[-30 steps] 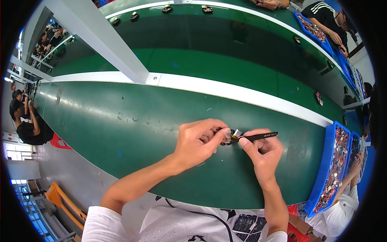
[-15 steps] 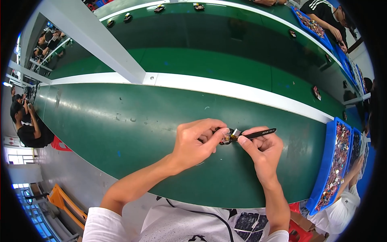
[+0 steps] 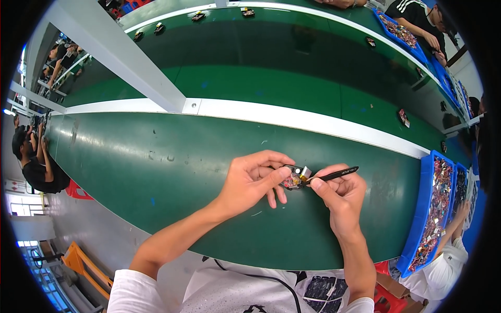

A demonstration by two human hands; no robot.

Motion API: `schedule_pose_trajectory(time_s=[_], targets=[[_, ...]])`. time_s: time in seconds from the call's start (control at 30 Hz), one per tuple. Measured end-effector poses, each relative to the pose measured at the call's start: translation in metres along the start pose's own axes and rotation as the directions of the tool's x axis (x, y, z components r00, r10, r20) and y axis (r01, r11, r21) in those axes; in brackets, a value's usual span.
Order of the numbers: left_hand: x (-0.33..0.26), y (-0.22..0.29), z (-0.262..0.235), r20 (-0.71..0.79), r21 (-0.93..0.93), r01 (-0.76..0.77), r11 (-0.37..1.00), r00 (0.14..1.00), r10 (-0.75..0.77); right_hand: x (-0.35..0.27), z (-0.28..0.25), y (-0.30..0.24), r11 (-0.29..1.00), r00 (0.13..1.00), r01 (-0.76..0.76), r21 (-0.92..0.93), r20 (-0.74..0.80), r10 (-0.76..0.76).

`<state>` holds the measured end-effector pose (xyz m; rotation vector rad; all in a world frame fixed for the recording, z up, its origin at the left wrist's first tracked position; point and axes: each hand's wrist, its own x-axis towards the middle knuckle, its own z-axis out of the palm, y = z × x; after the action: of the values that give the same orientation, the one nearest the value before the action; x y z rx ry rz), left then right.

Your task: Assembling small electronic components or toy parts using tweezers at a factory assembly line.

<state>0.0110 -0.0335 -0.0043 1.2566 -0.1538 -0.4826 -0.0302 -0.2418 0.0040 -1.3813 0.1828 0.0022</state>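
Observation:
Above the green bench, my left hand (image 3: 254, 179) pinches a small black-cased electronic module (image 3: 293, 181) between thumb and fingers. Red and gold parts show on its face, and a silvery piece sticks up at its upper right. Black tweezers (image 3: 339, 174) are gripped in my right hand (image 3: 342, 195), thumb against the fingers. Their tips reach the right side of the module, by the silvery piece. Whether the tips touch or clasp anything is too small to make out.
A blue bin (image 3: 434, 214) of small colourful parts stands at the bench's right end. Beyond a white rail (image 3: 292, 122), a green conveyor belt (image 3: 261, 83) carries several similar modules. A white post (image 3: 125, 57) rises at the left. Other people work at both sides.
The left hand's lower fingers have spread downward, and more of the module's face shows. The tweezers have tilted slightly. Modules on the belt have shifted left.

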Motion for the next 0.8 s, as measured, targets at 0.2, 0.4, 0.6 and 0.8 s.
schedule_pose_trajectory(time_s=[0.2, 0.4, 0.6, 0.8], targets=[[-0.001, 0.0, 0.001, 0.022, -0.011, -0.009, 1.0, 1.0, 0.009, -0.009, 0.004, 0.006, 0.96, 0.968, 0.245, -0.138, -0.028, -0.251], [0.0, -0.006, -0.001, 0.014, -0.034, -0.039, 0.999, 0.999, 0.039, -0.009, 0.006, 0.01, 0.824, 0.869, 0.479, -0.303, 0.03, -0.495], [-0.001, -0.008, 0.002, -0.003, -0.035, -0.073, 0.997, 0.997, 0.073, -0.009, 0.005, 0.013, 0.799, 0.852, 0.506, -0.326, 0.047, -0.521], [-0.002, -0.007, 0.001, 0.005, -0.033, -0.078, 0.996, 0.997, 0.079, -0.007, 0.005, 0.012, 0.779, 0.838, 0.532, -0.332, 0.077, -0.54]])
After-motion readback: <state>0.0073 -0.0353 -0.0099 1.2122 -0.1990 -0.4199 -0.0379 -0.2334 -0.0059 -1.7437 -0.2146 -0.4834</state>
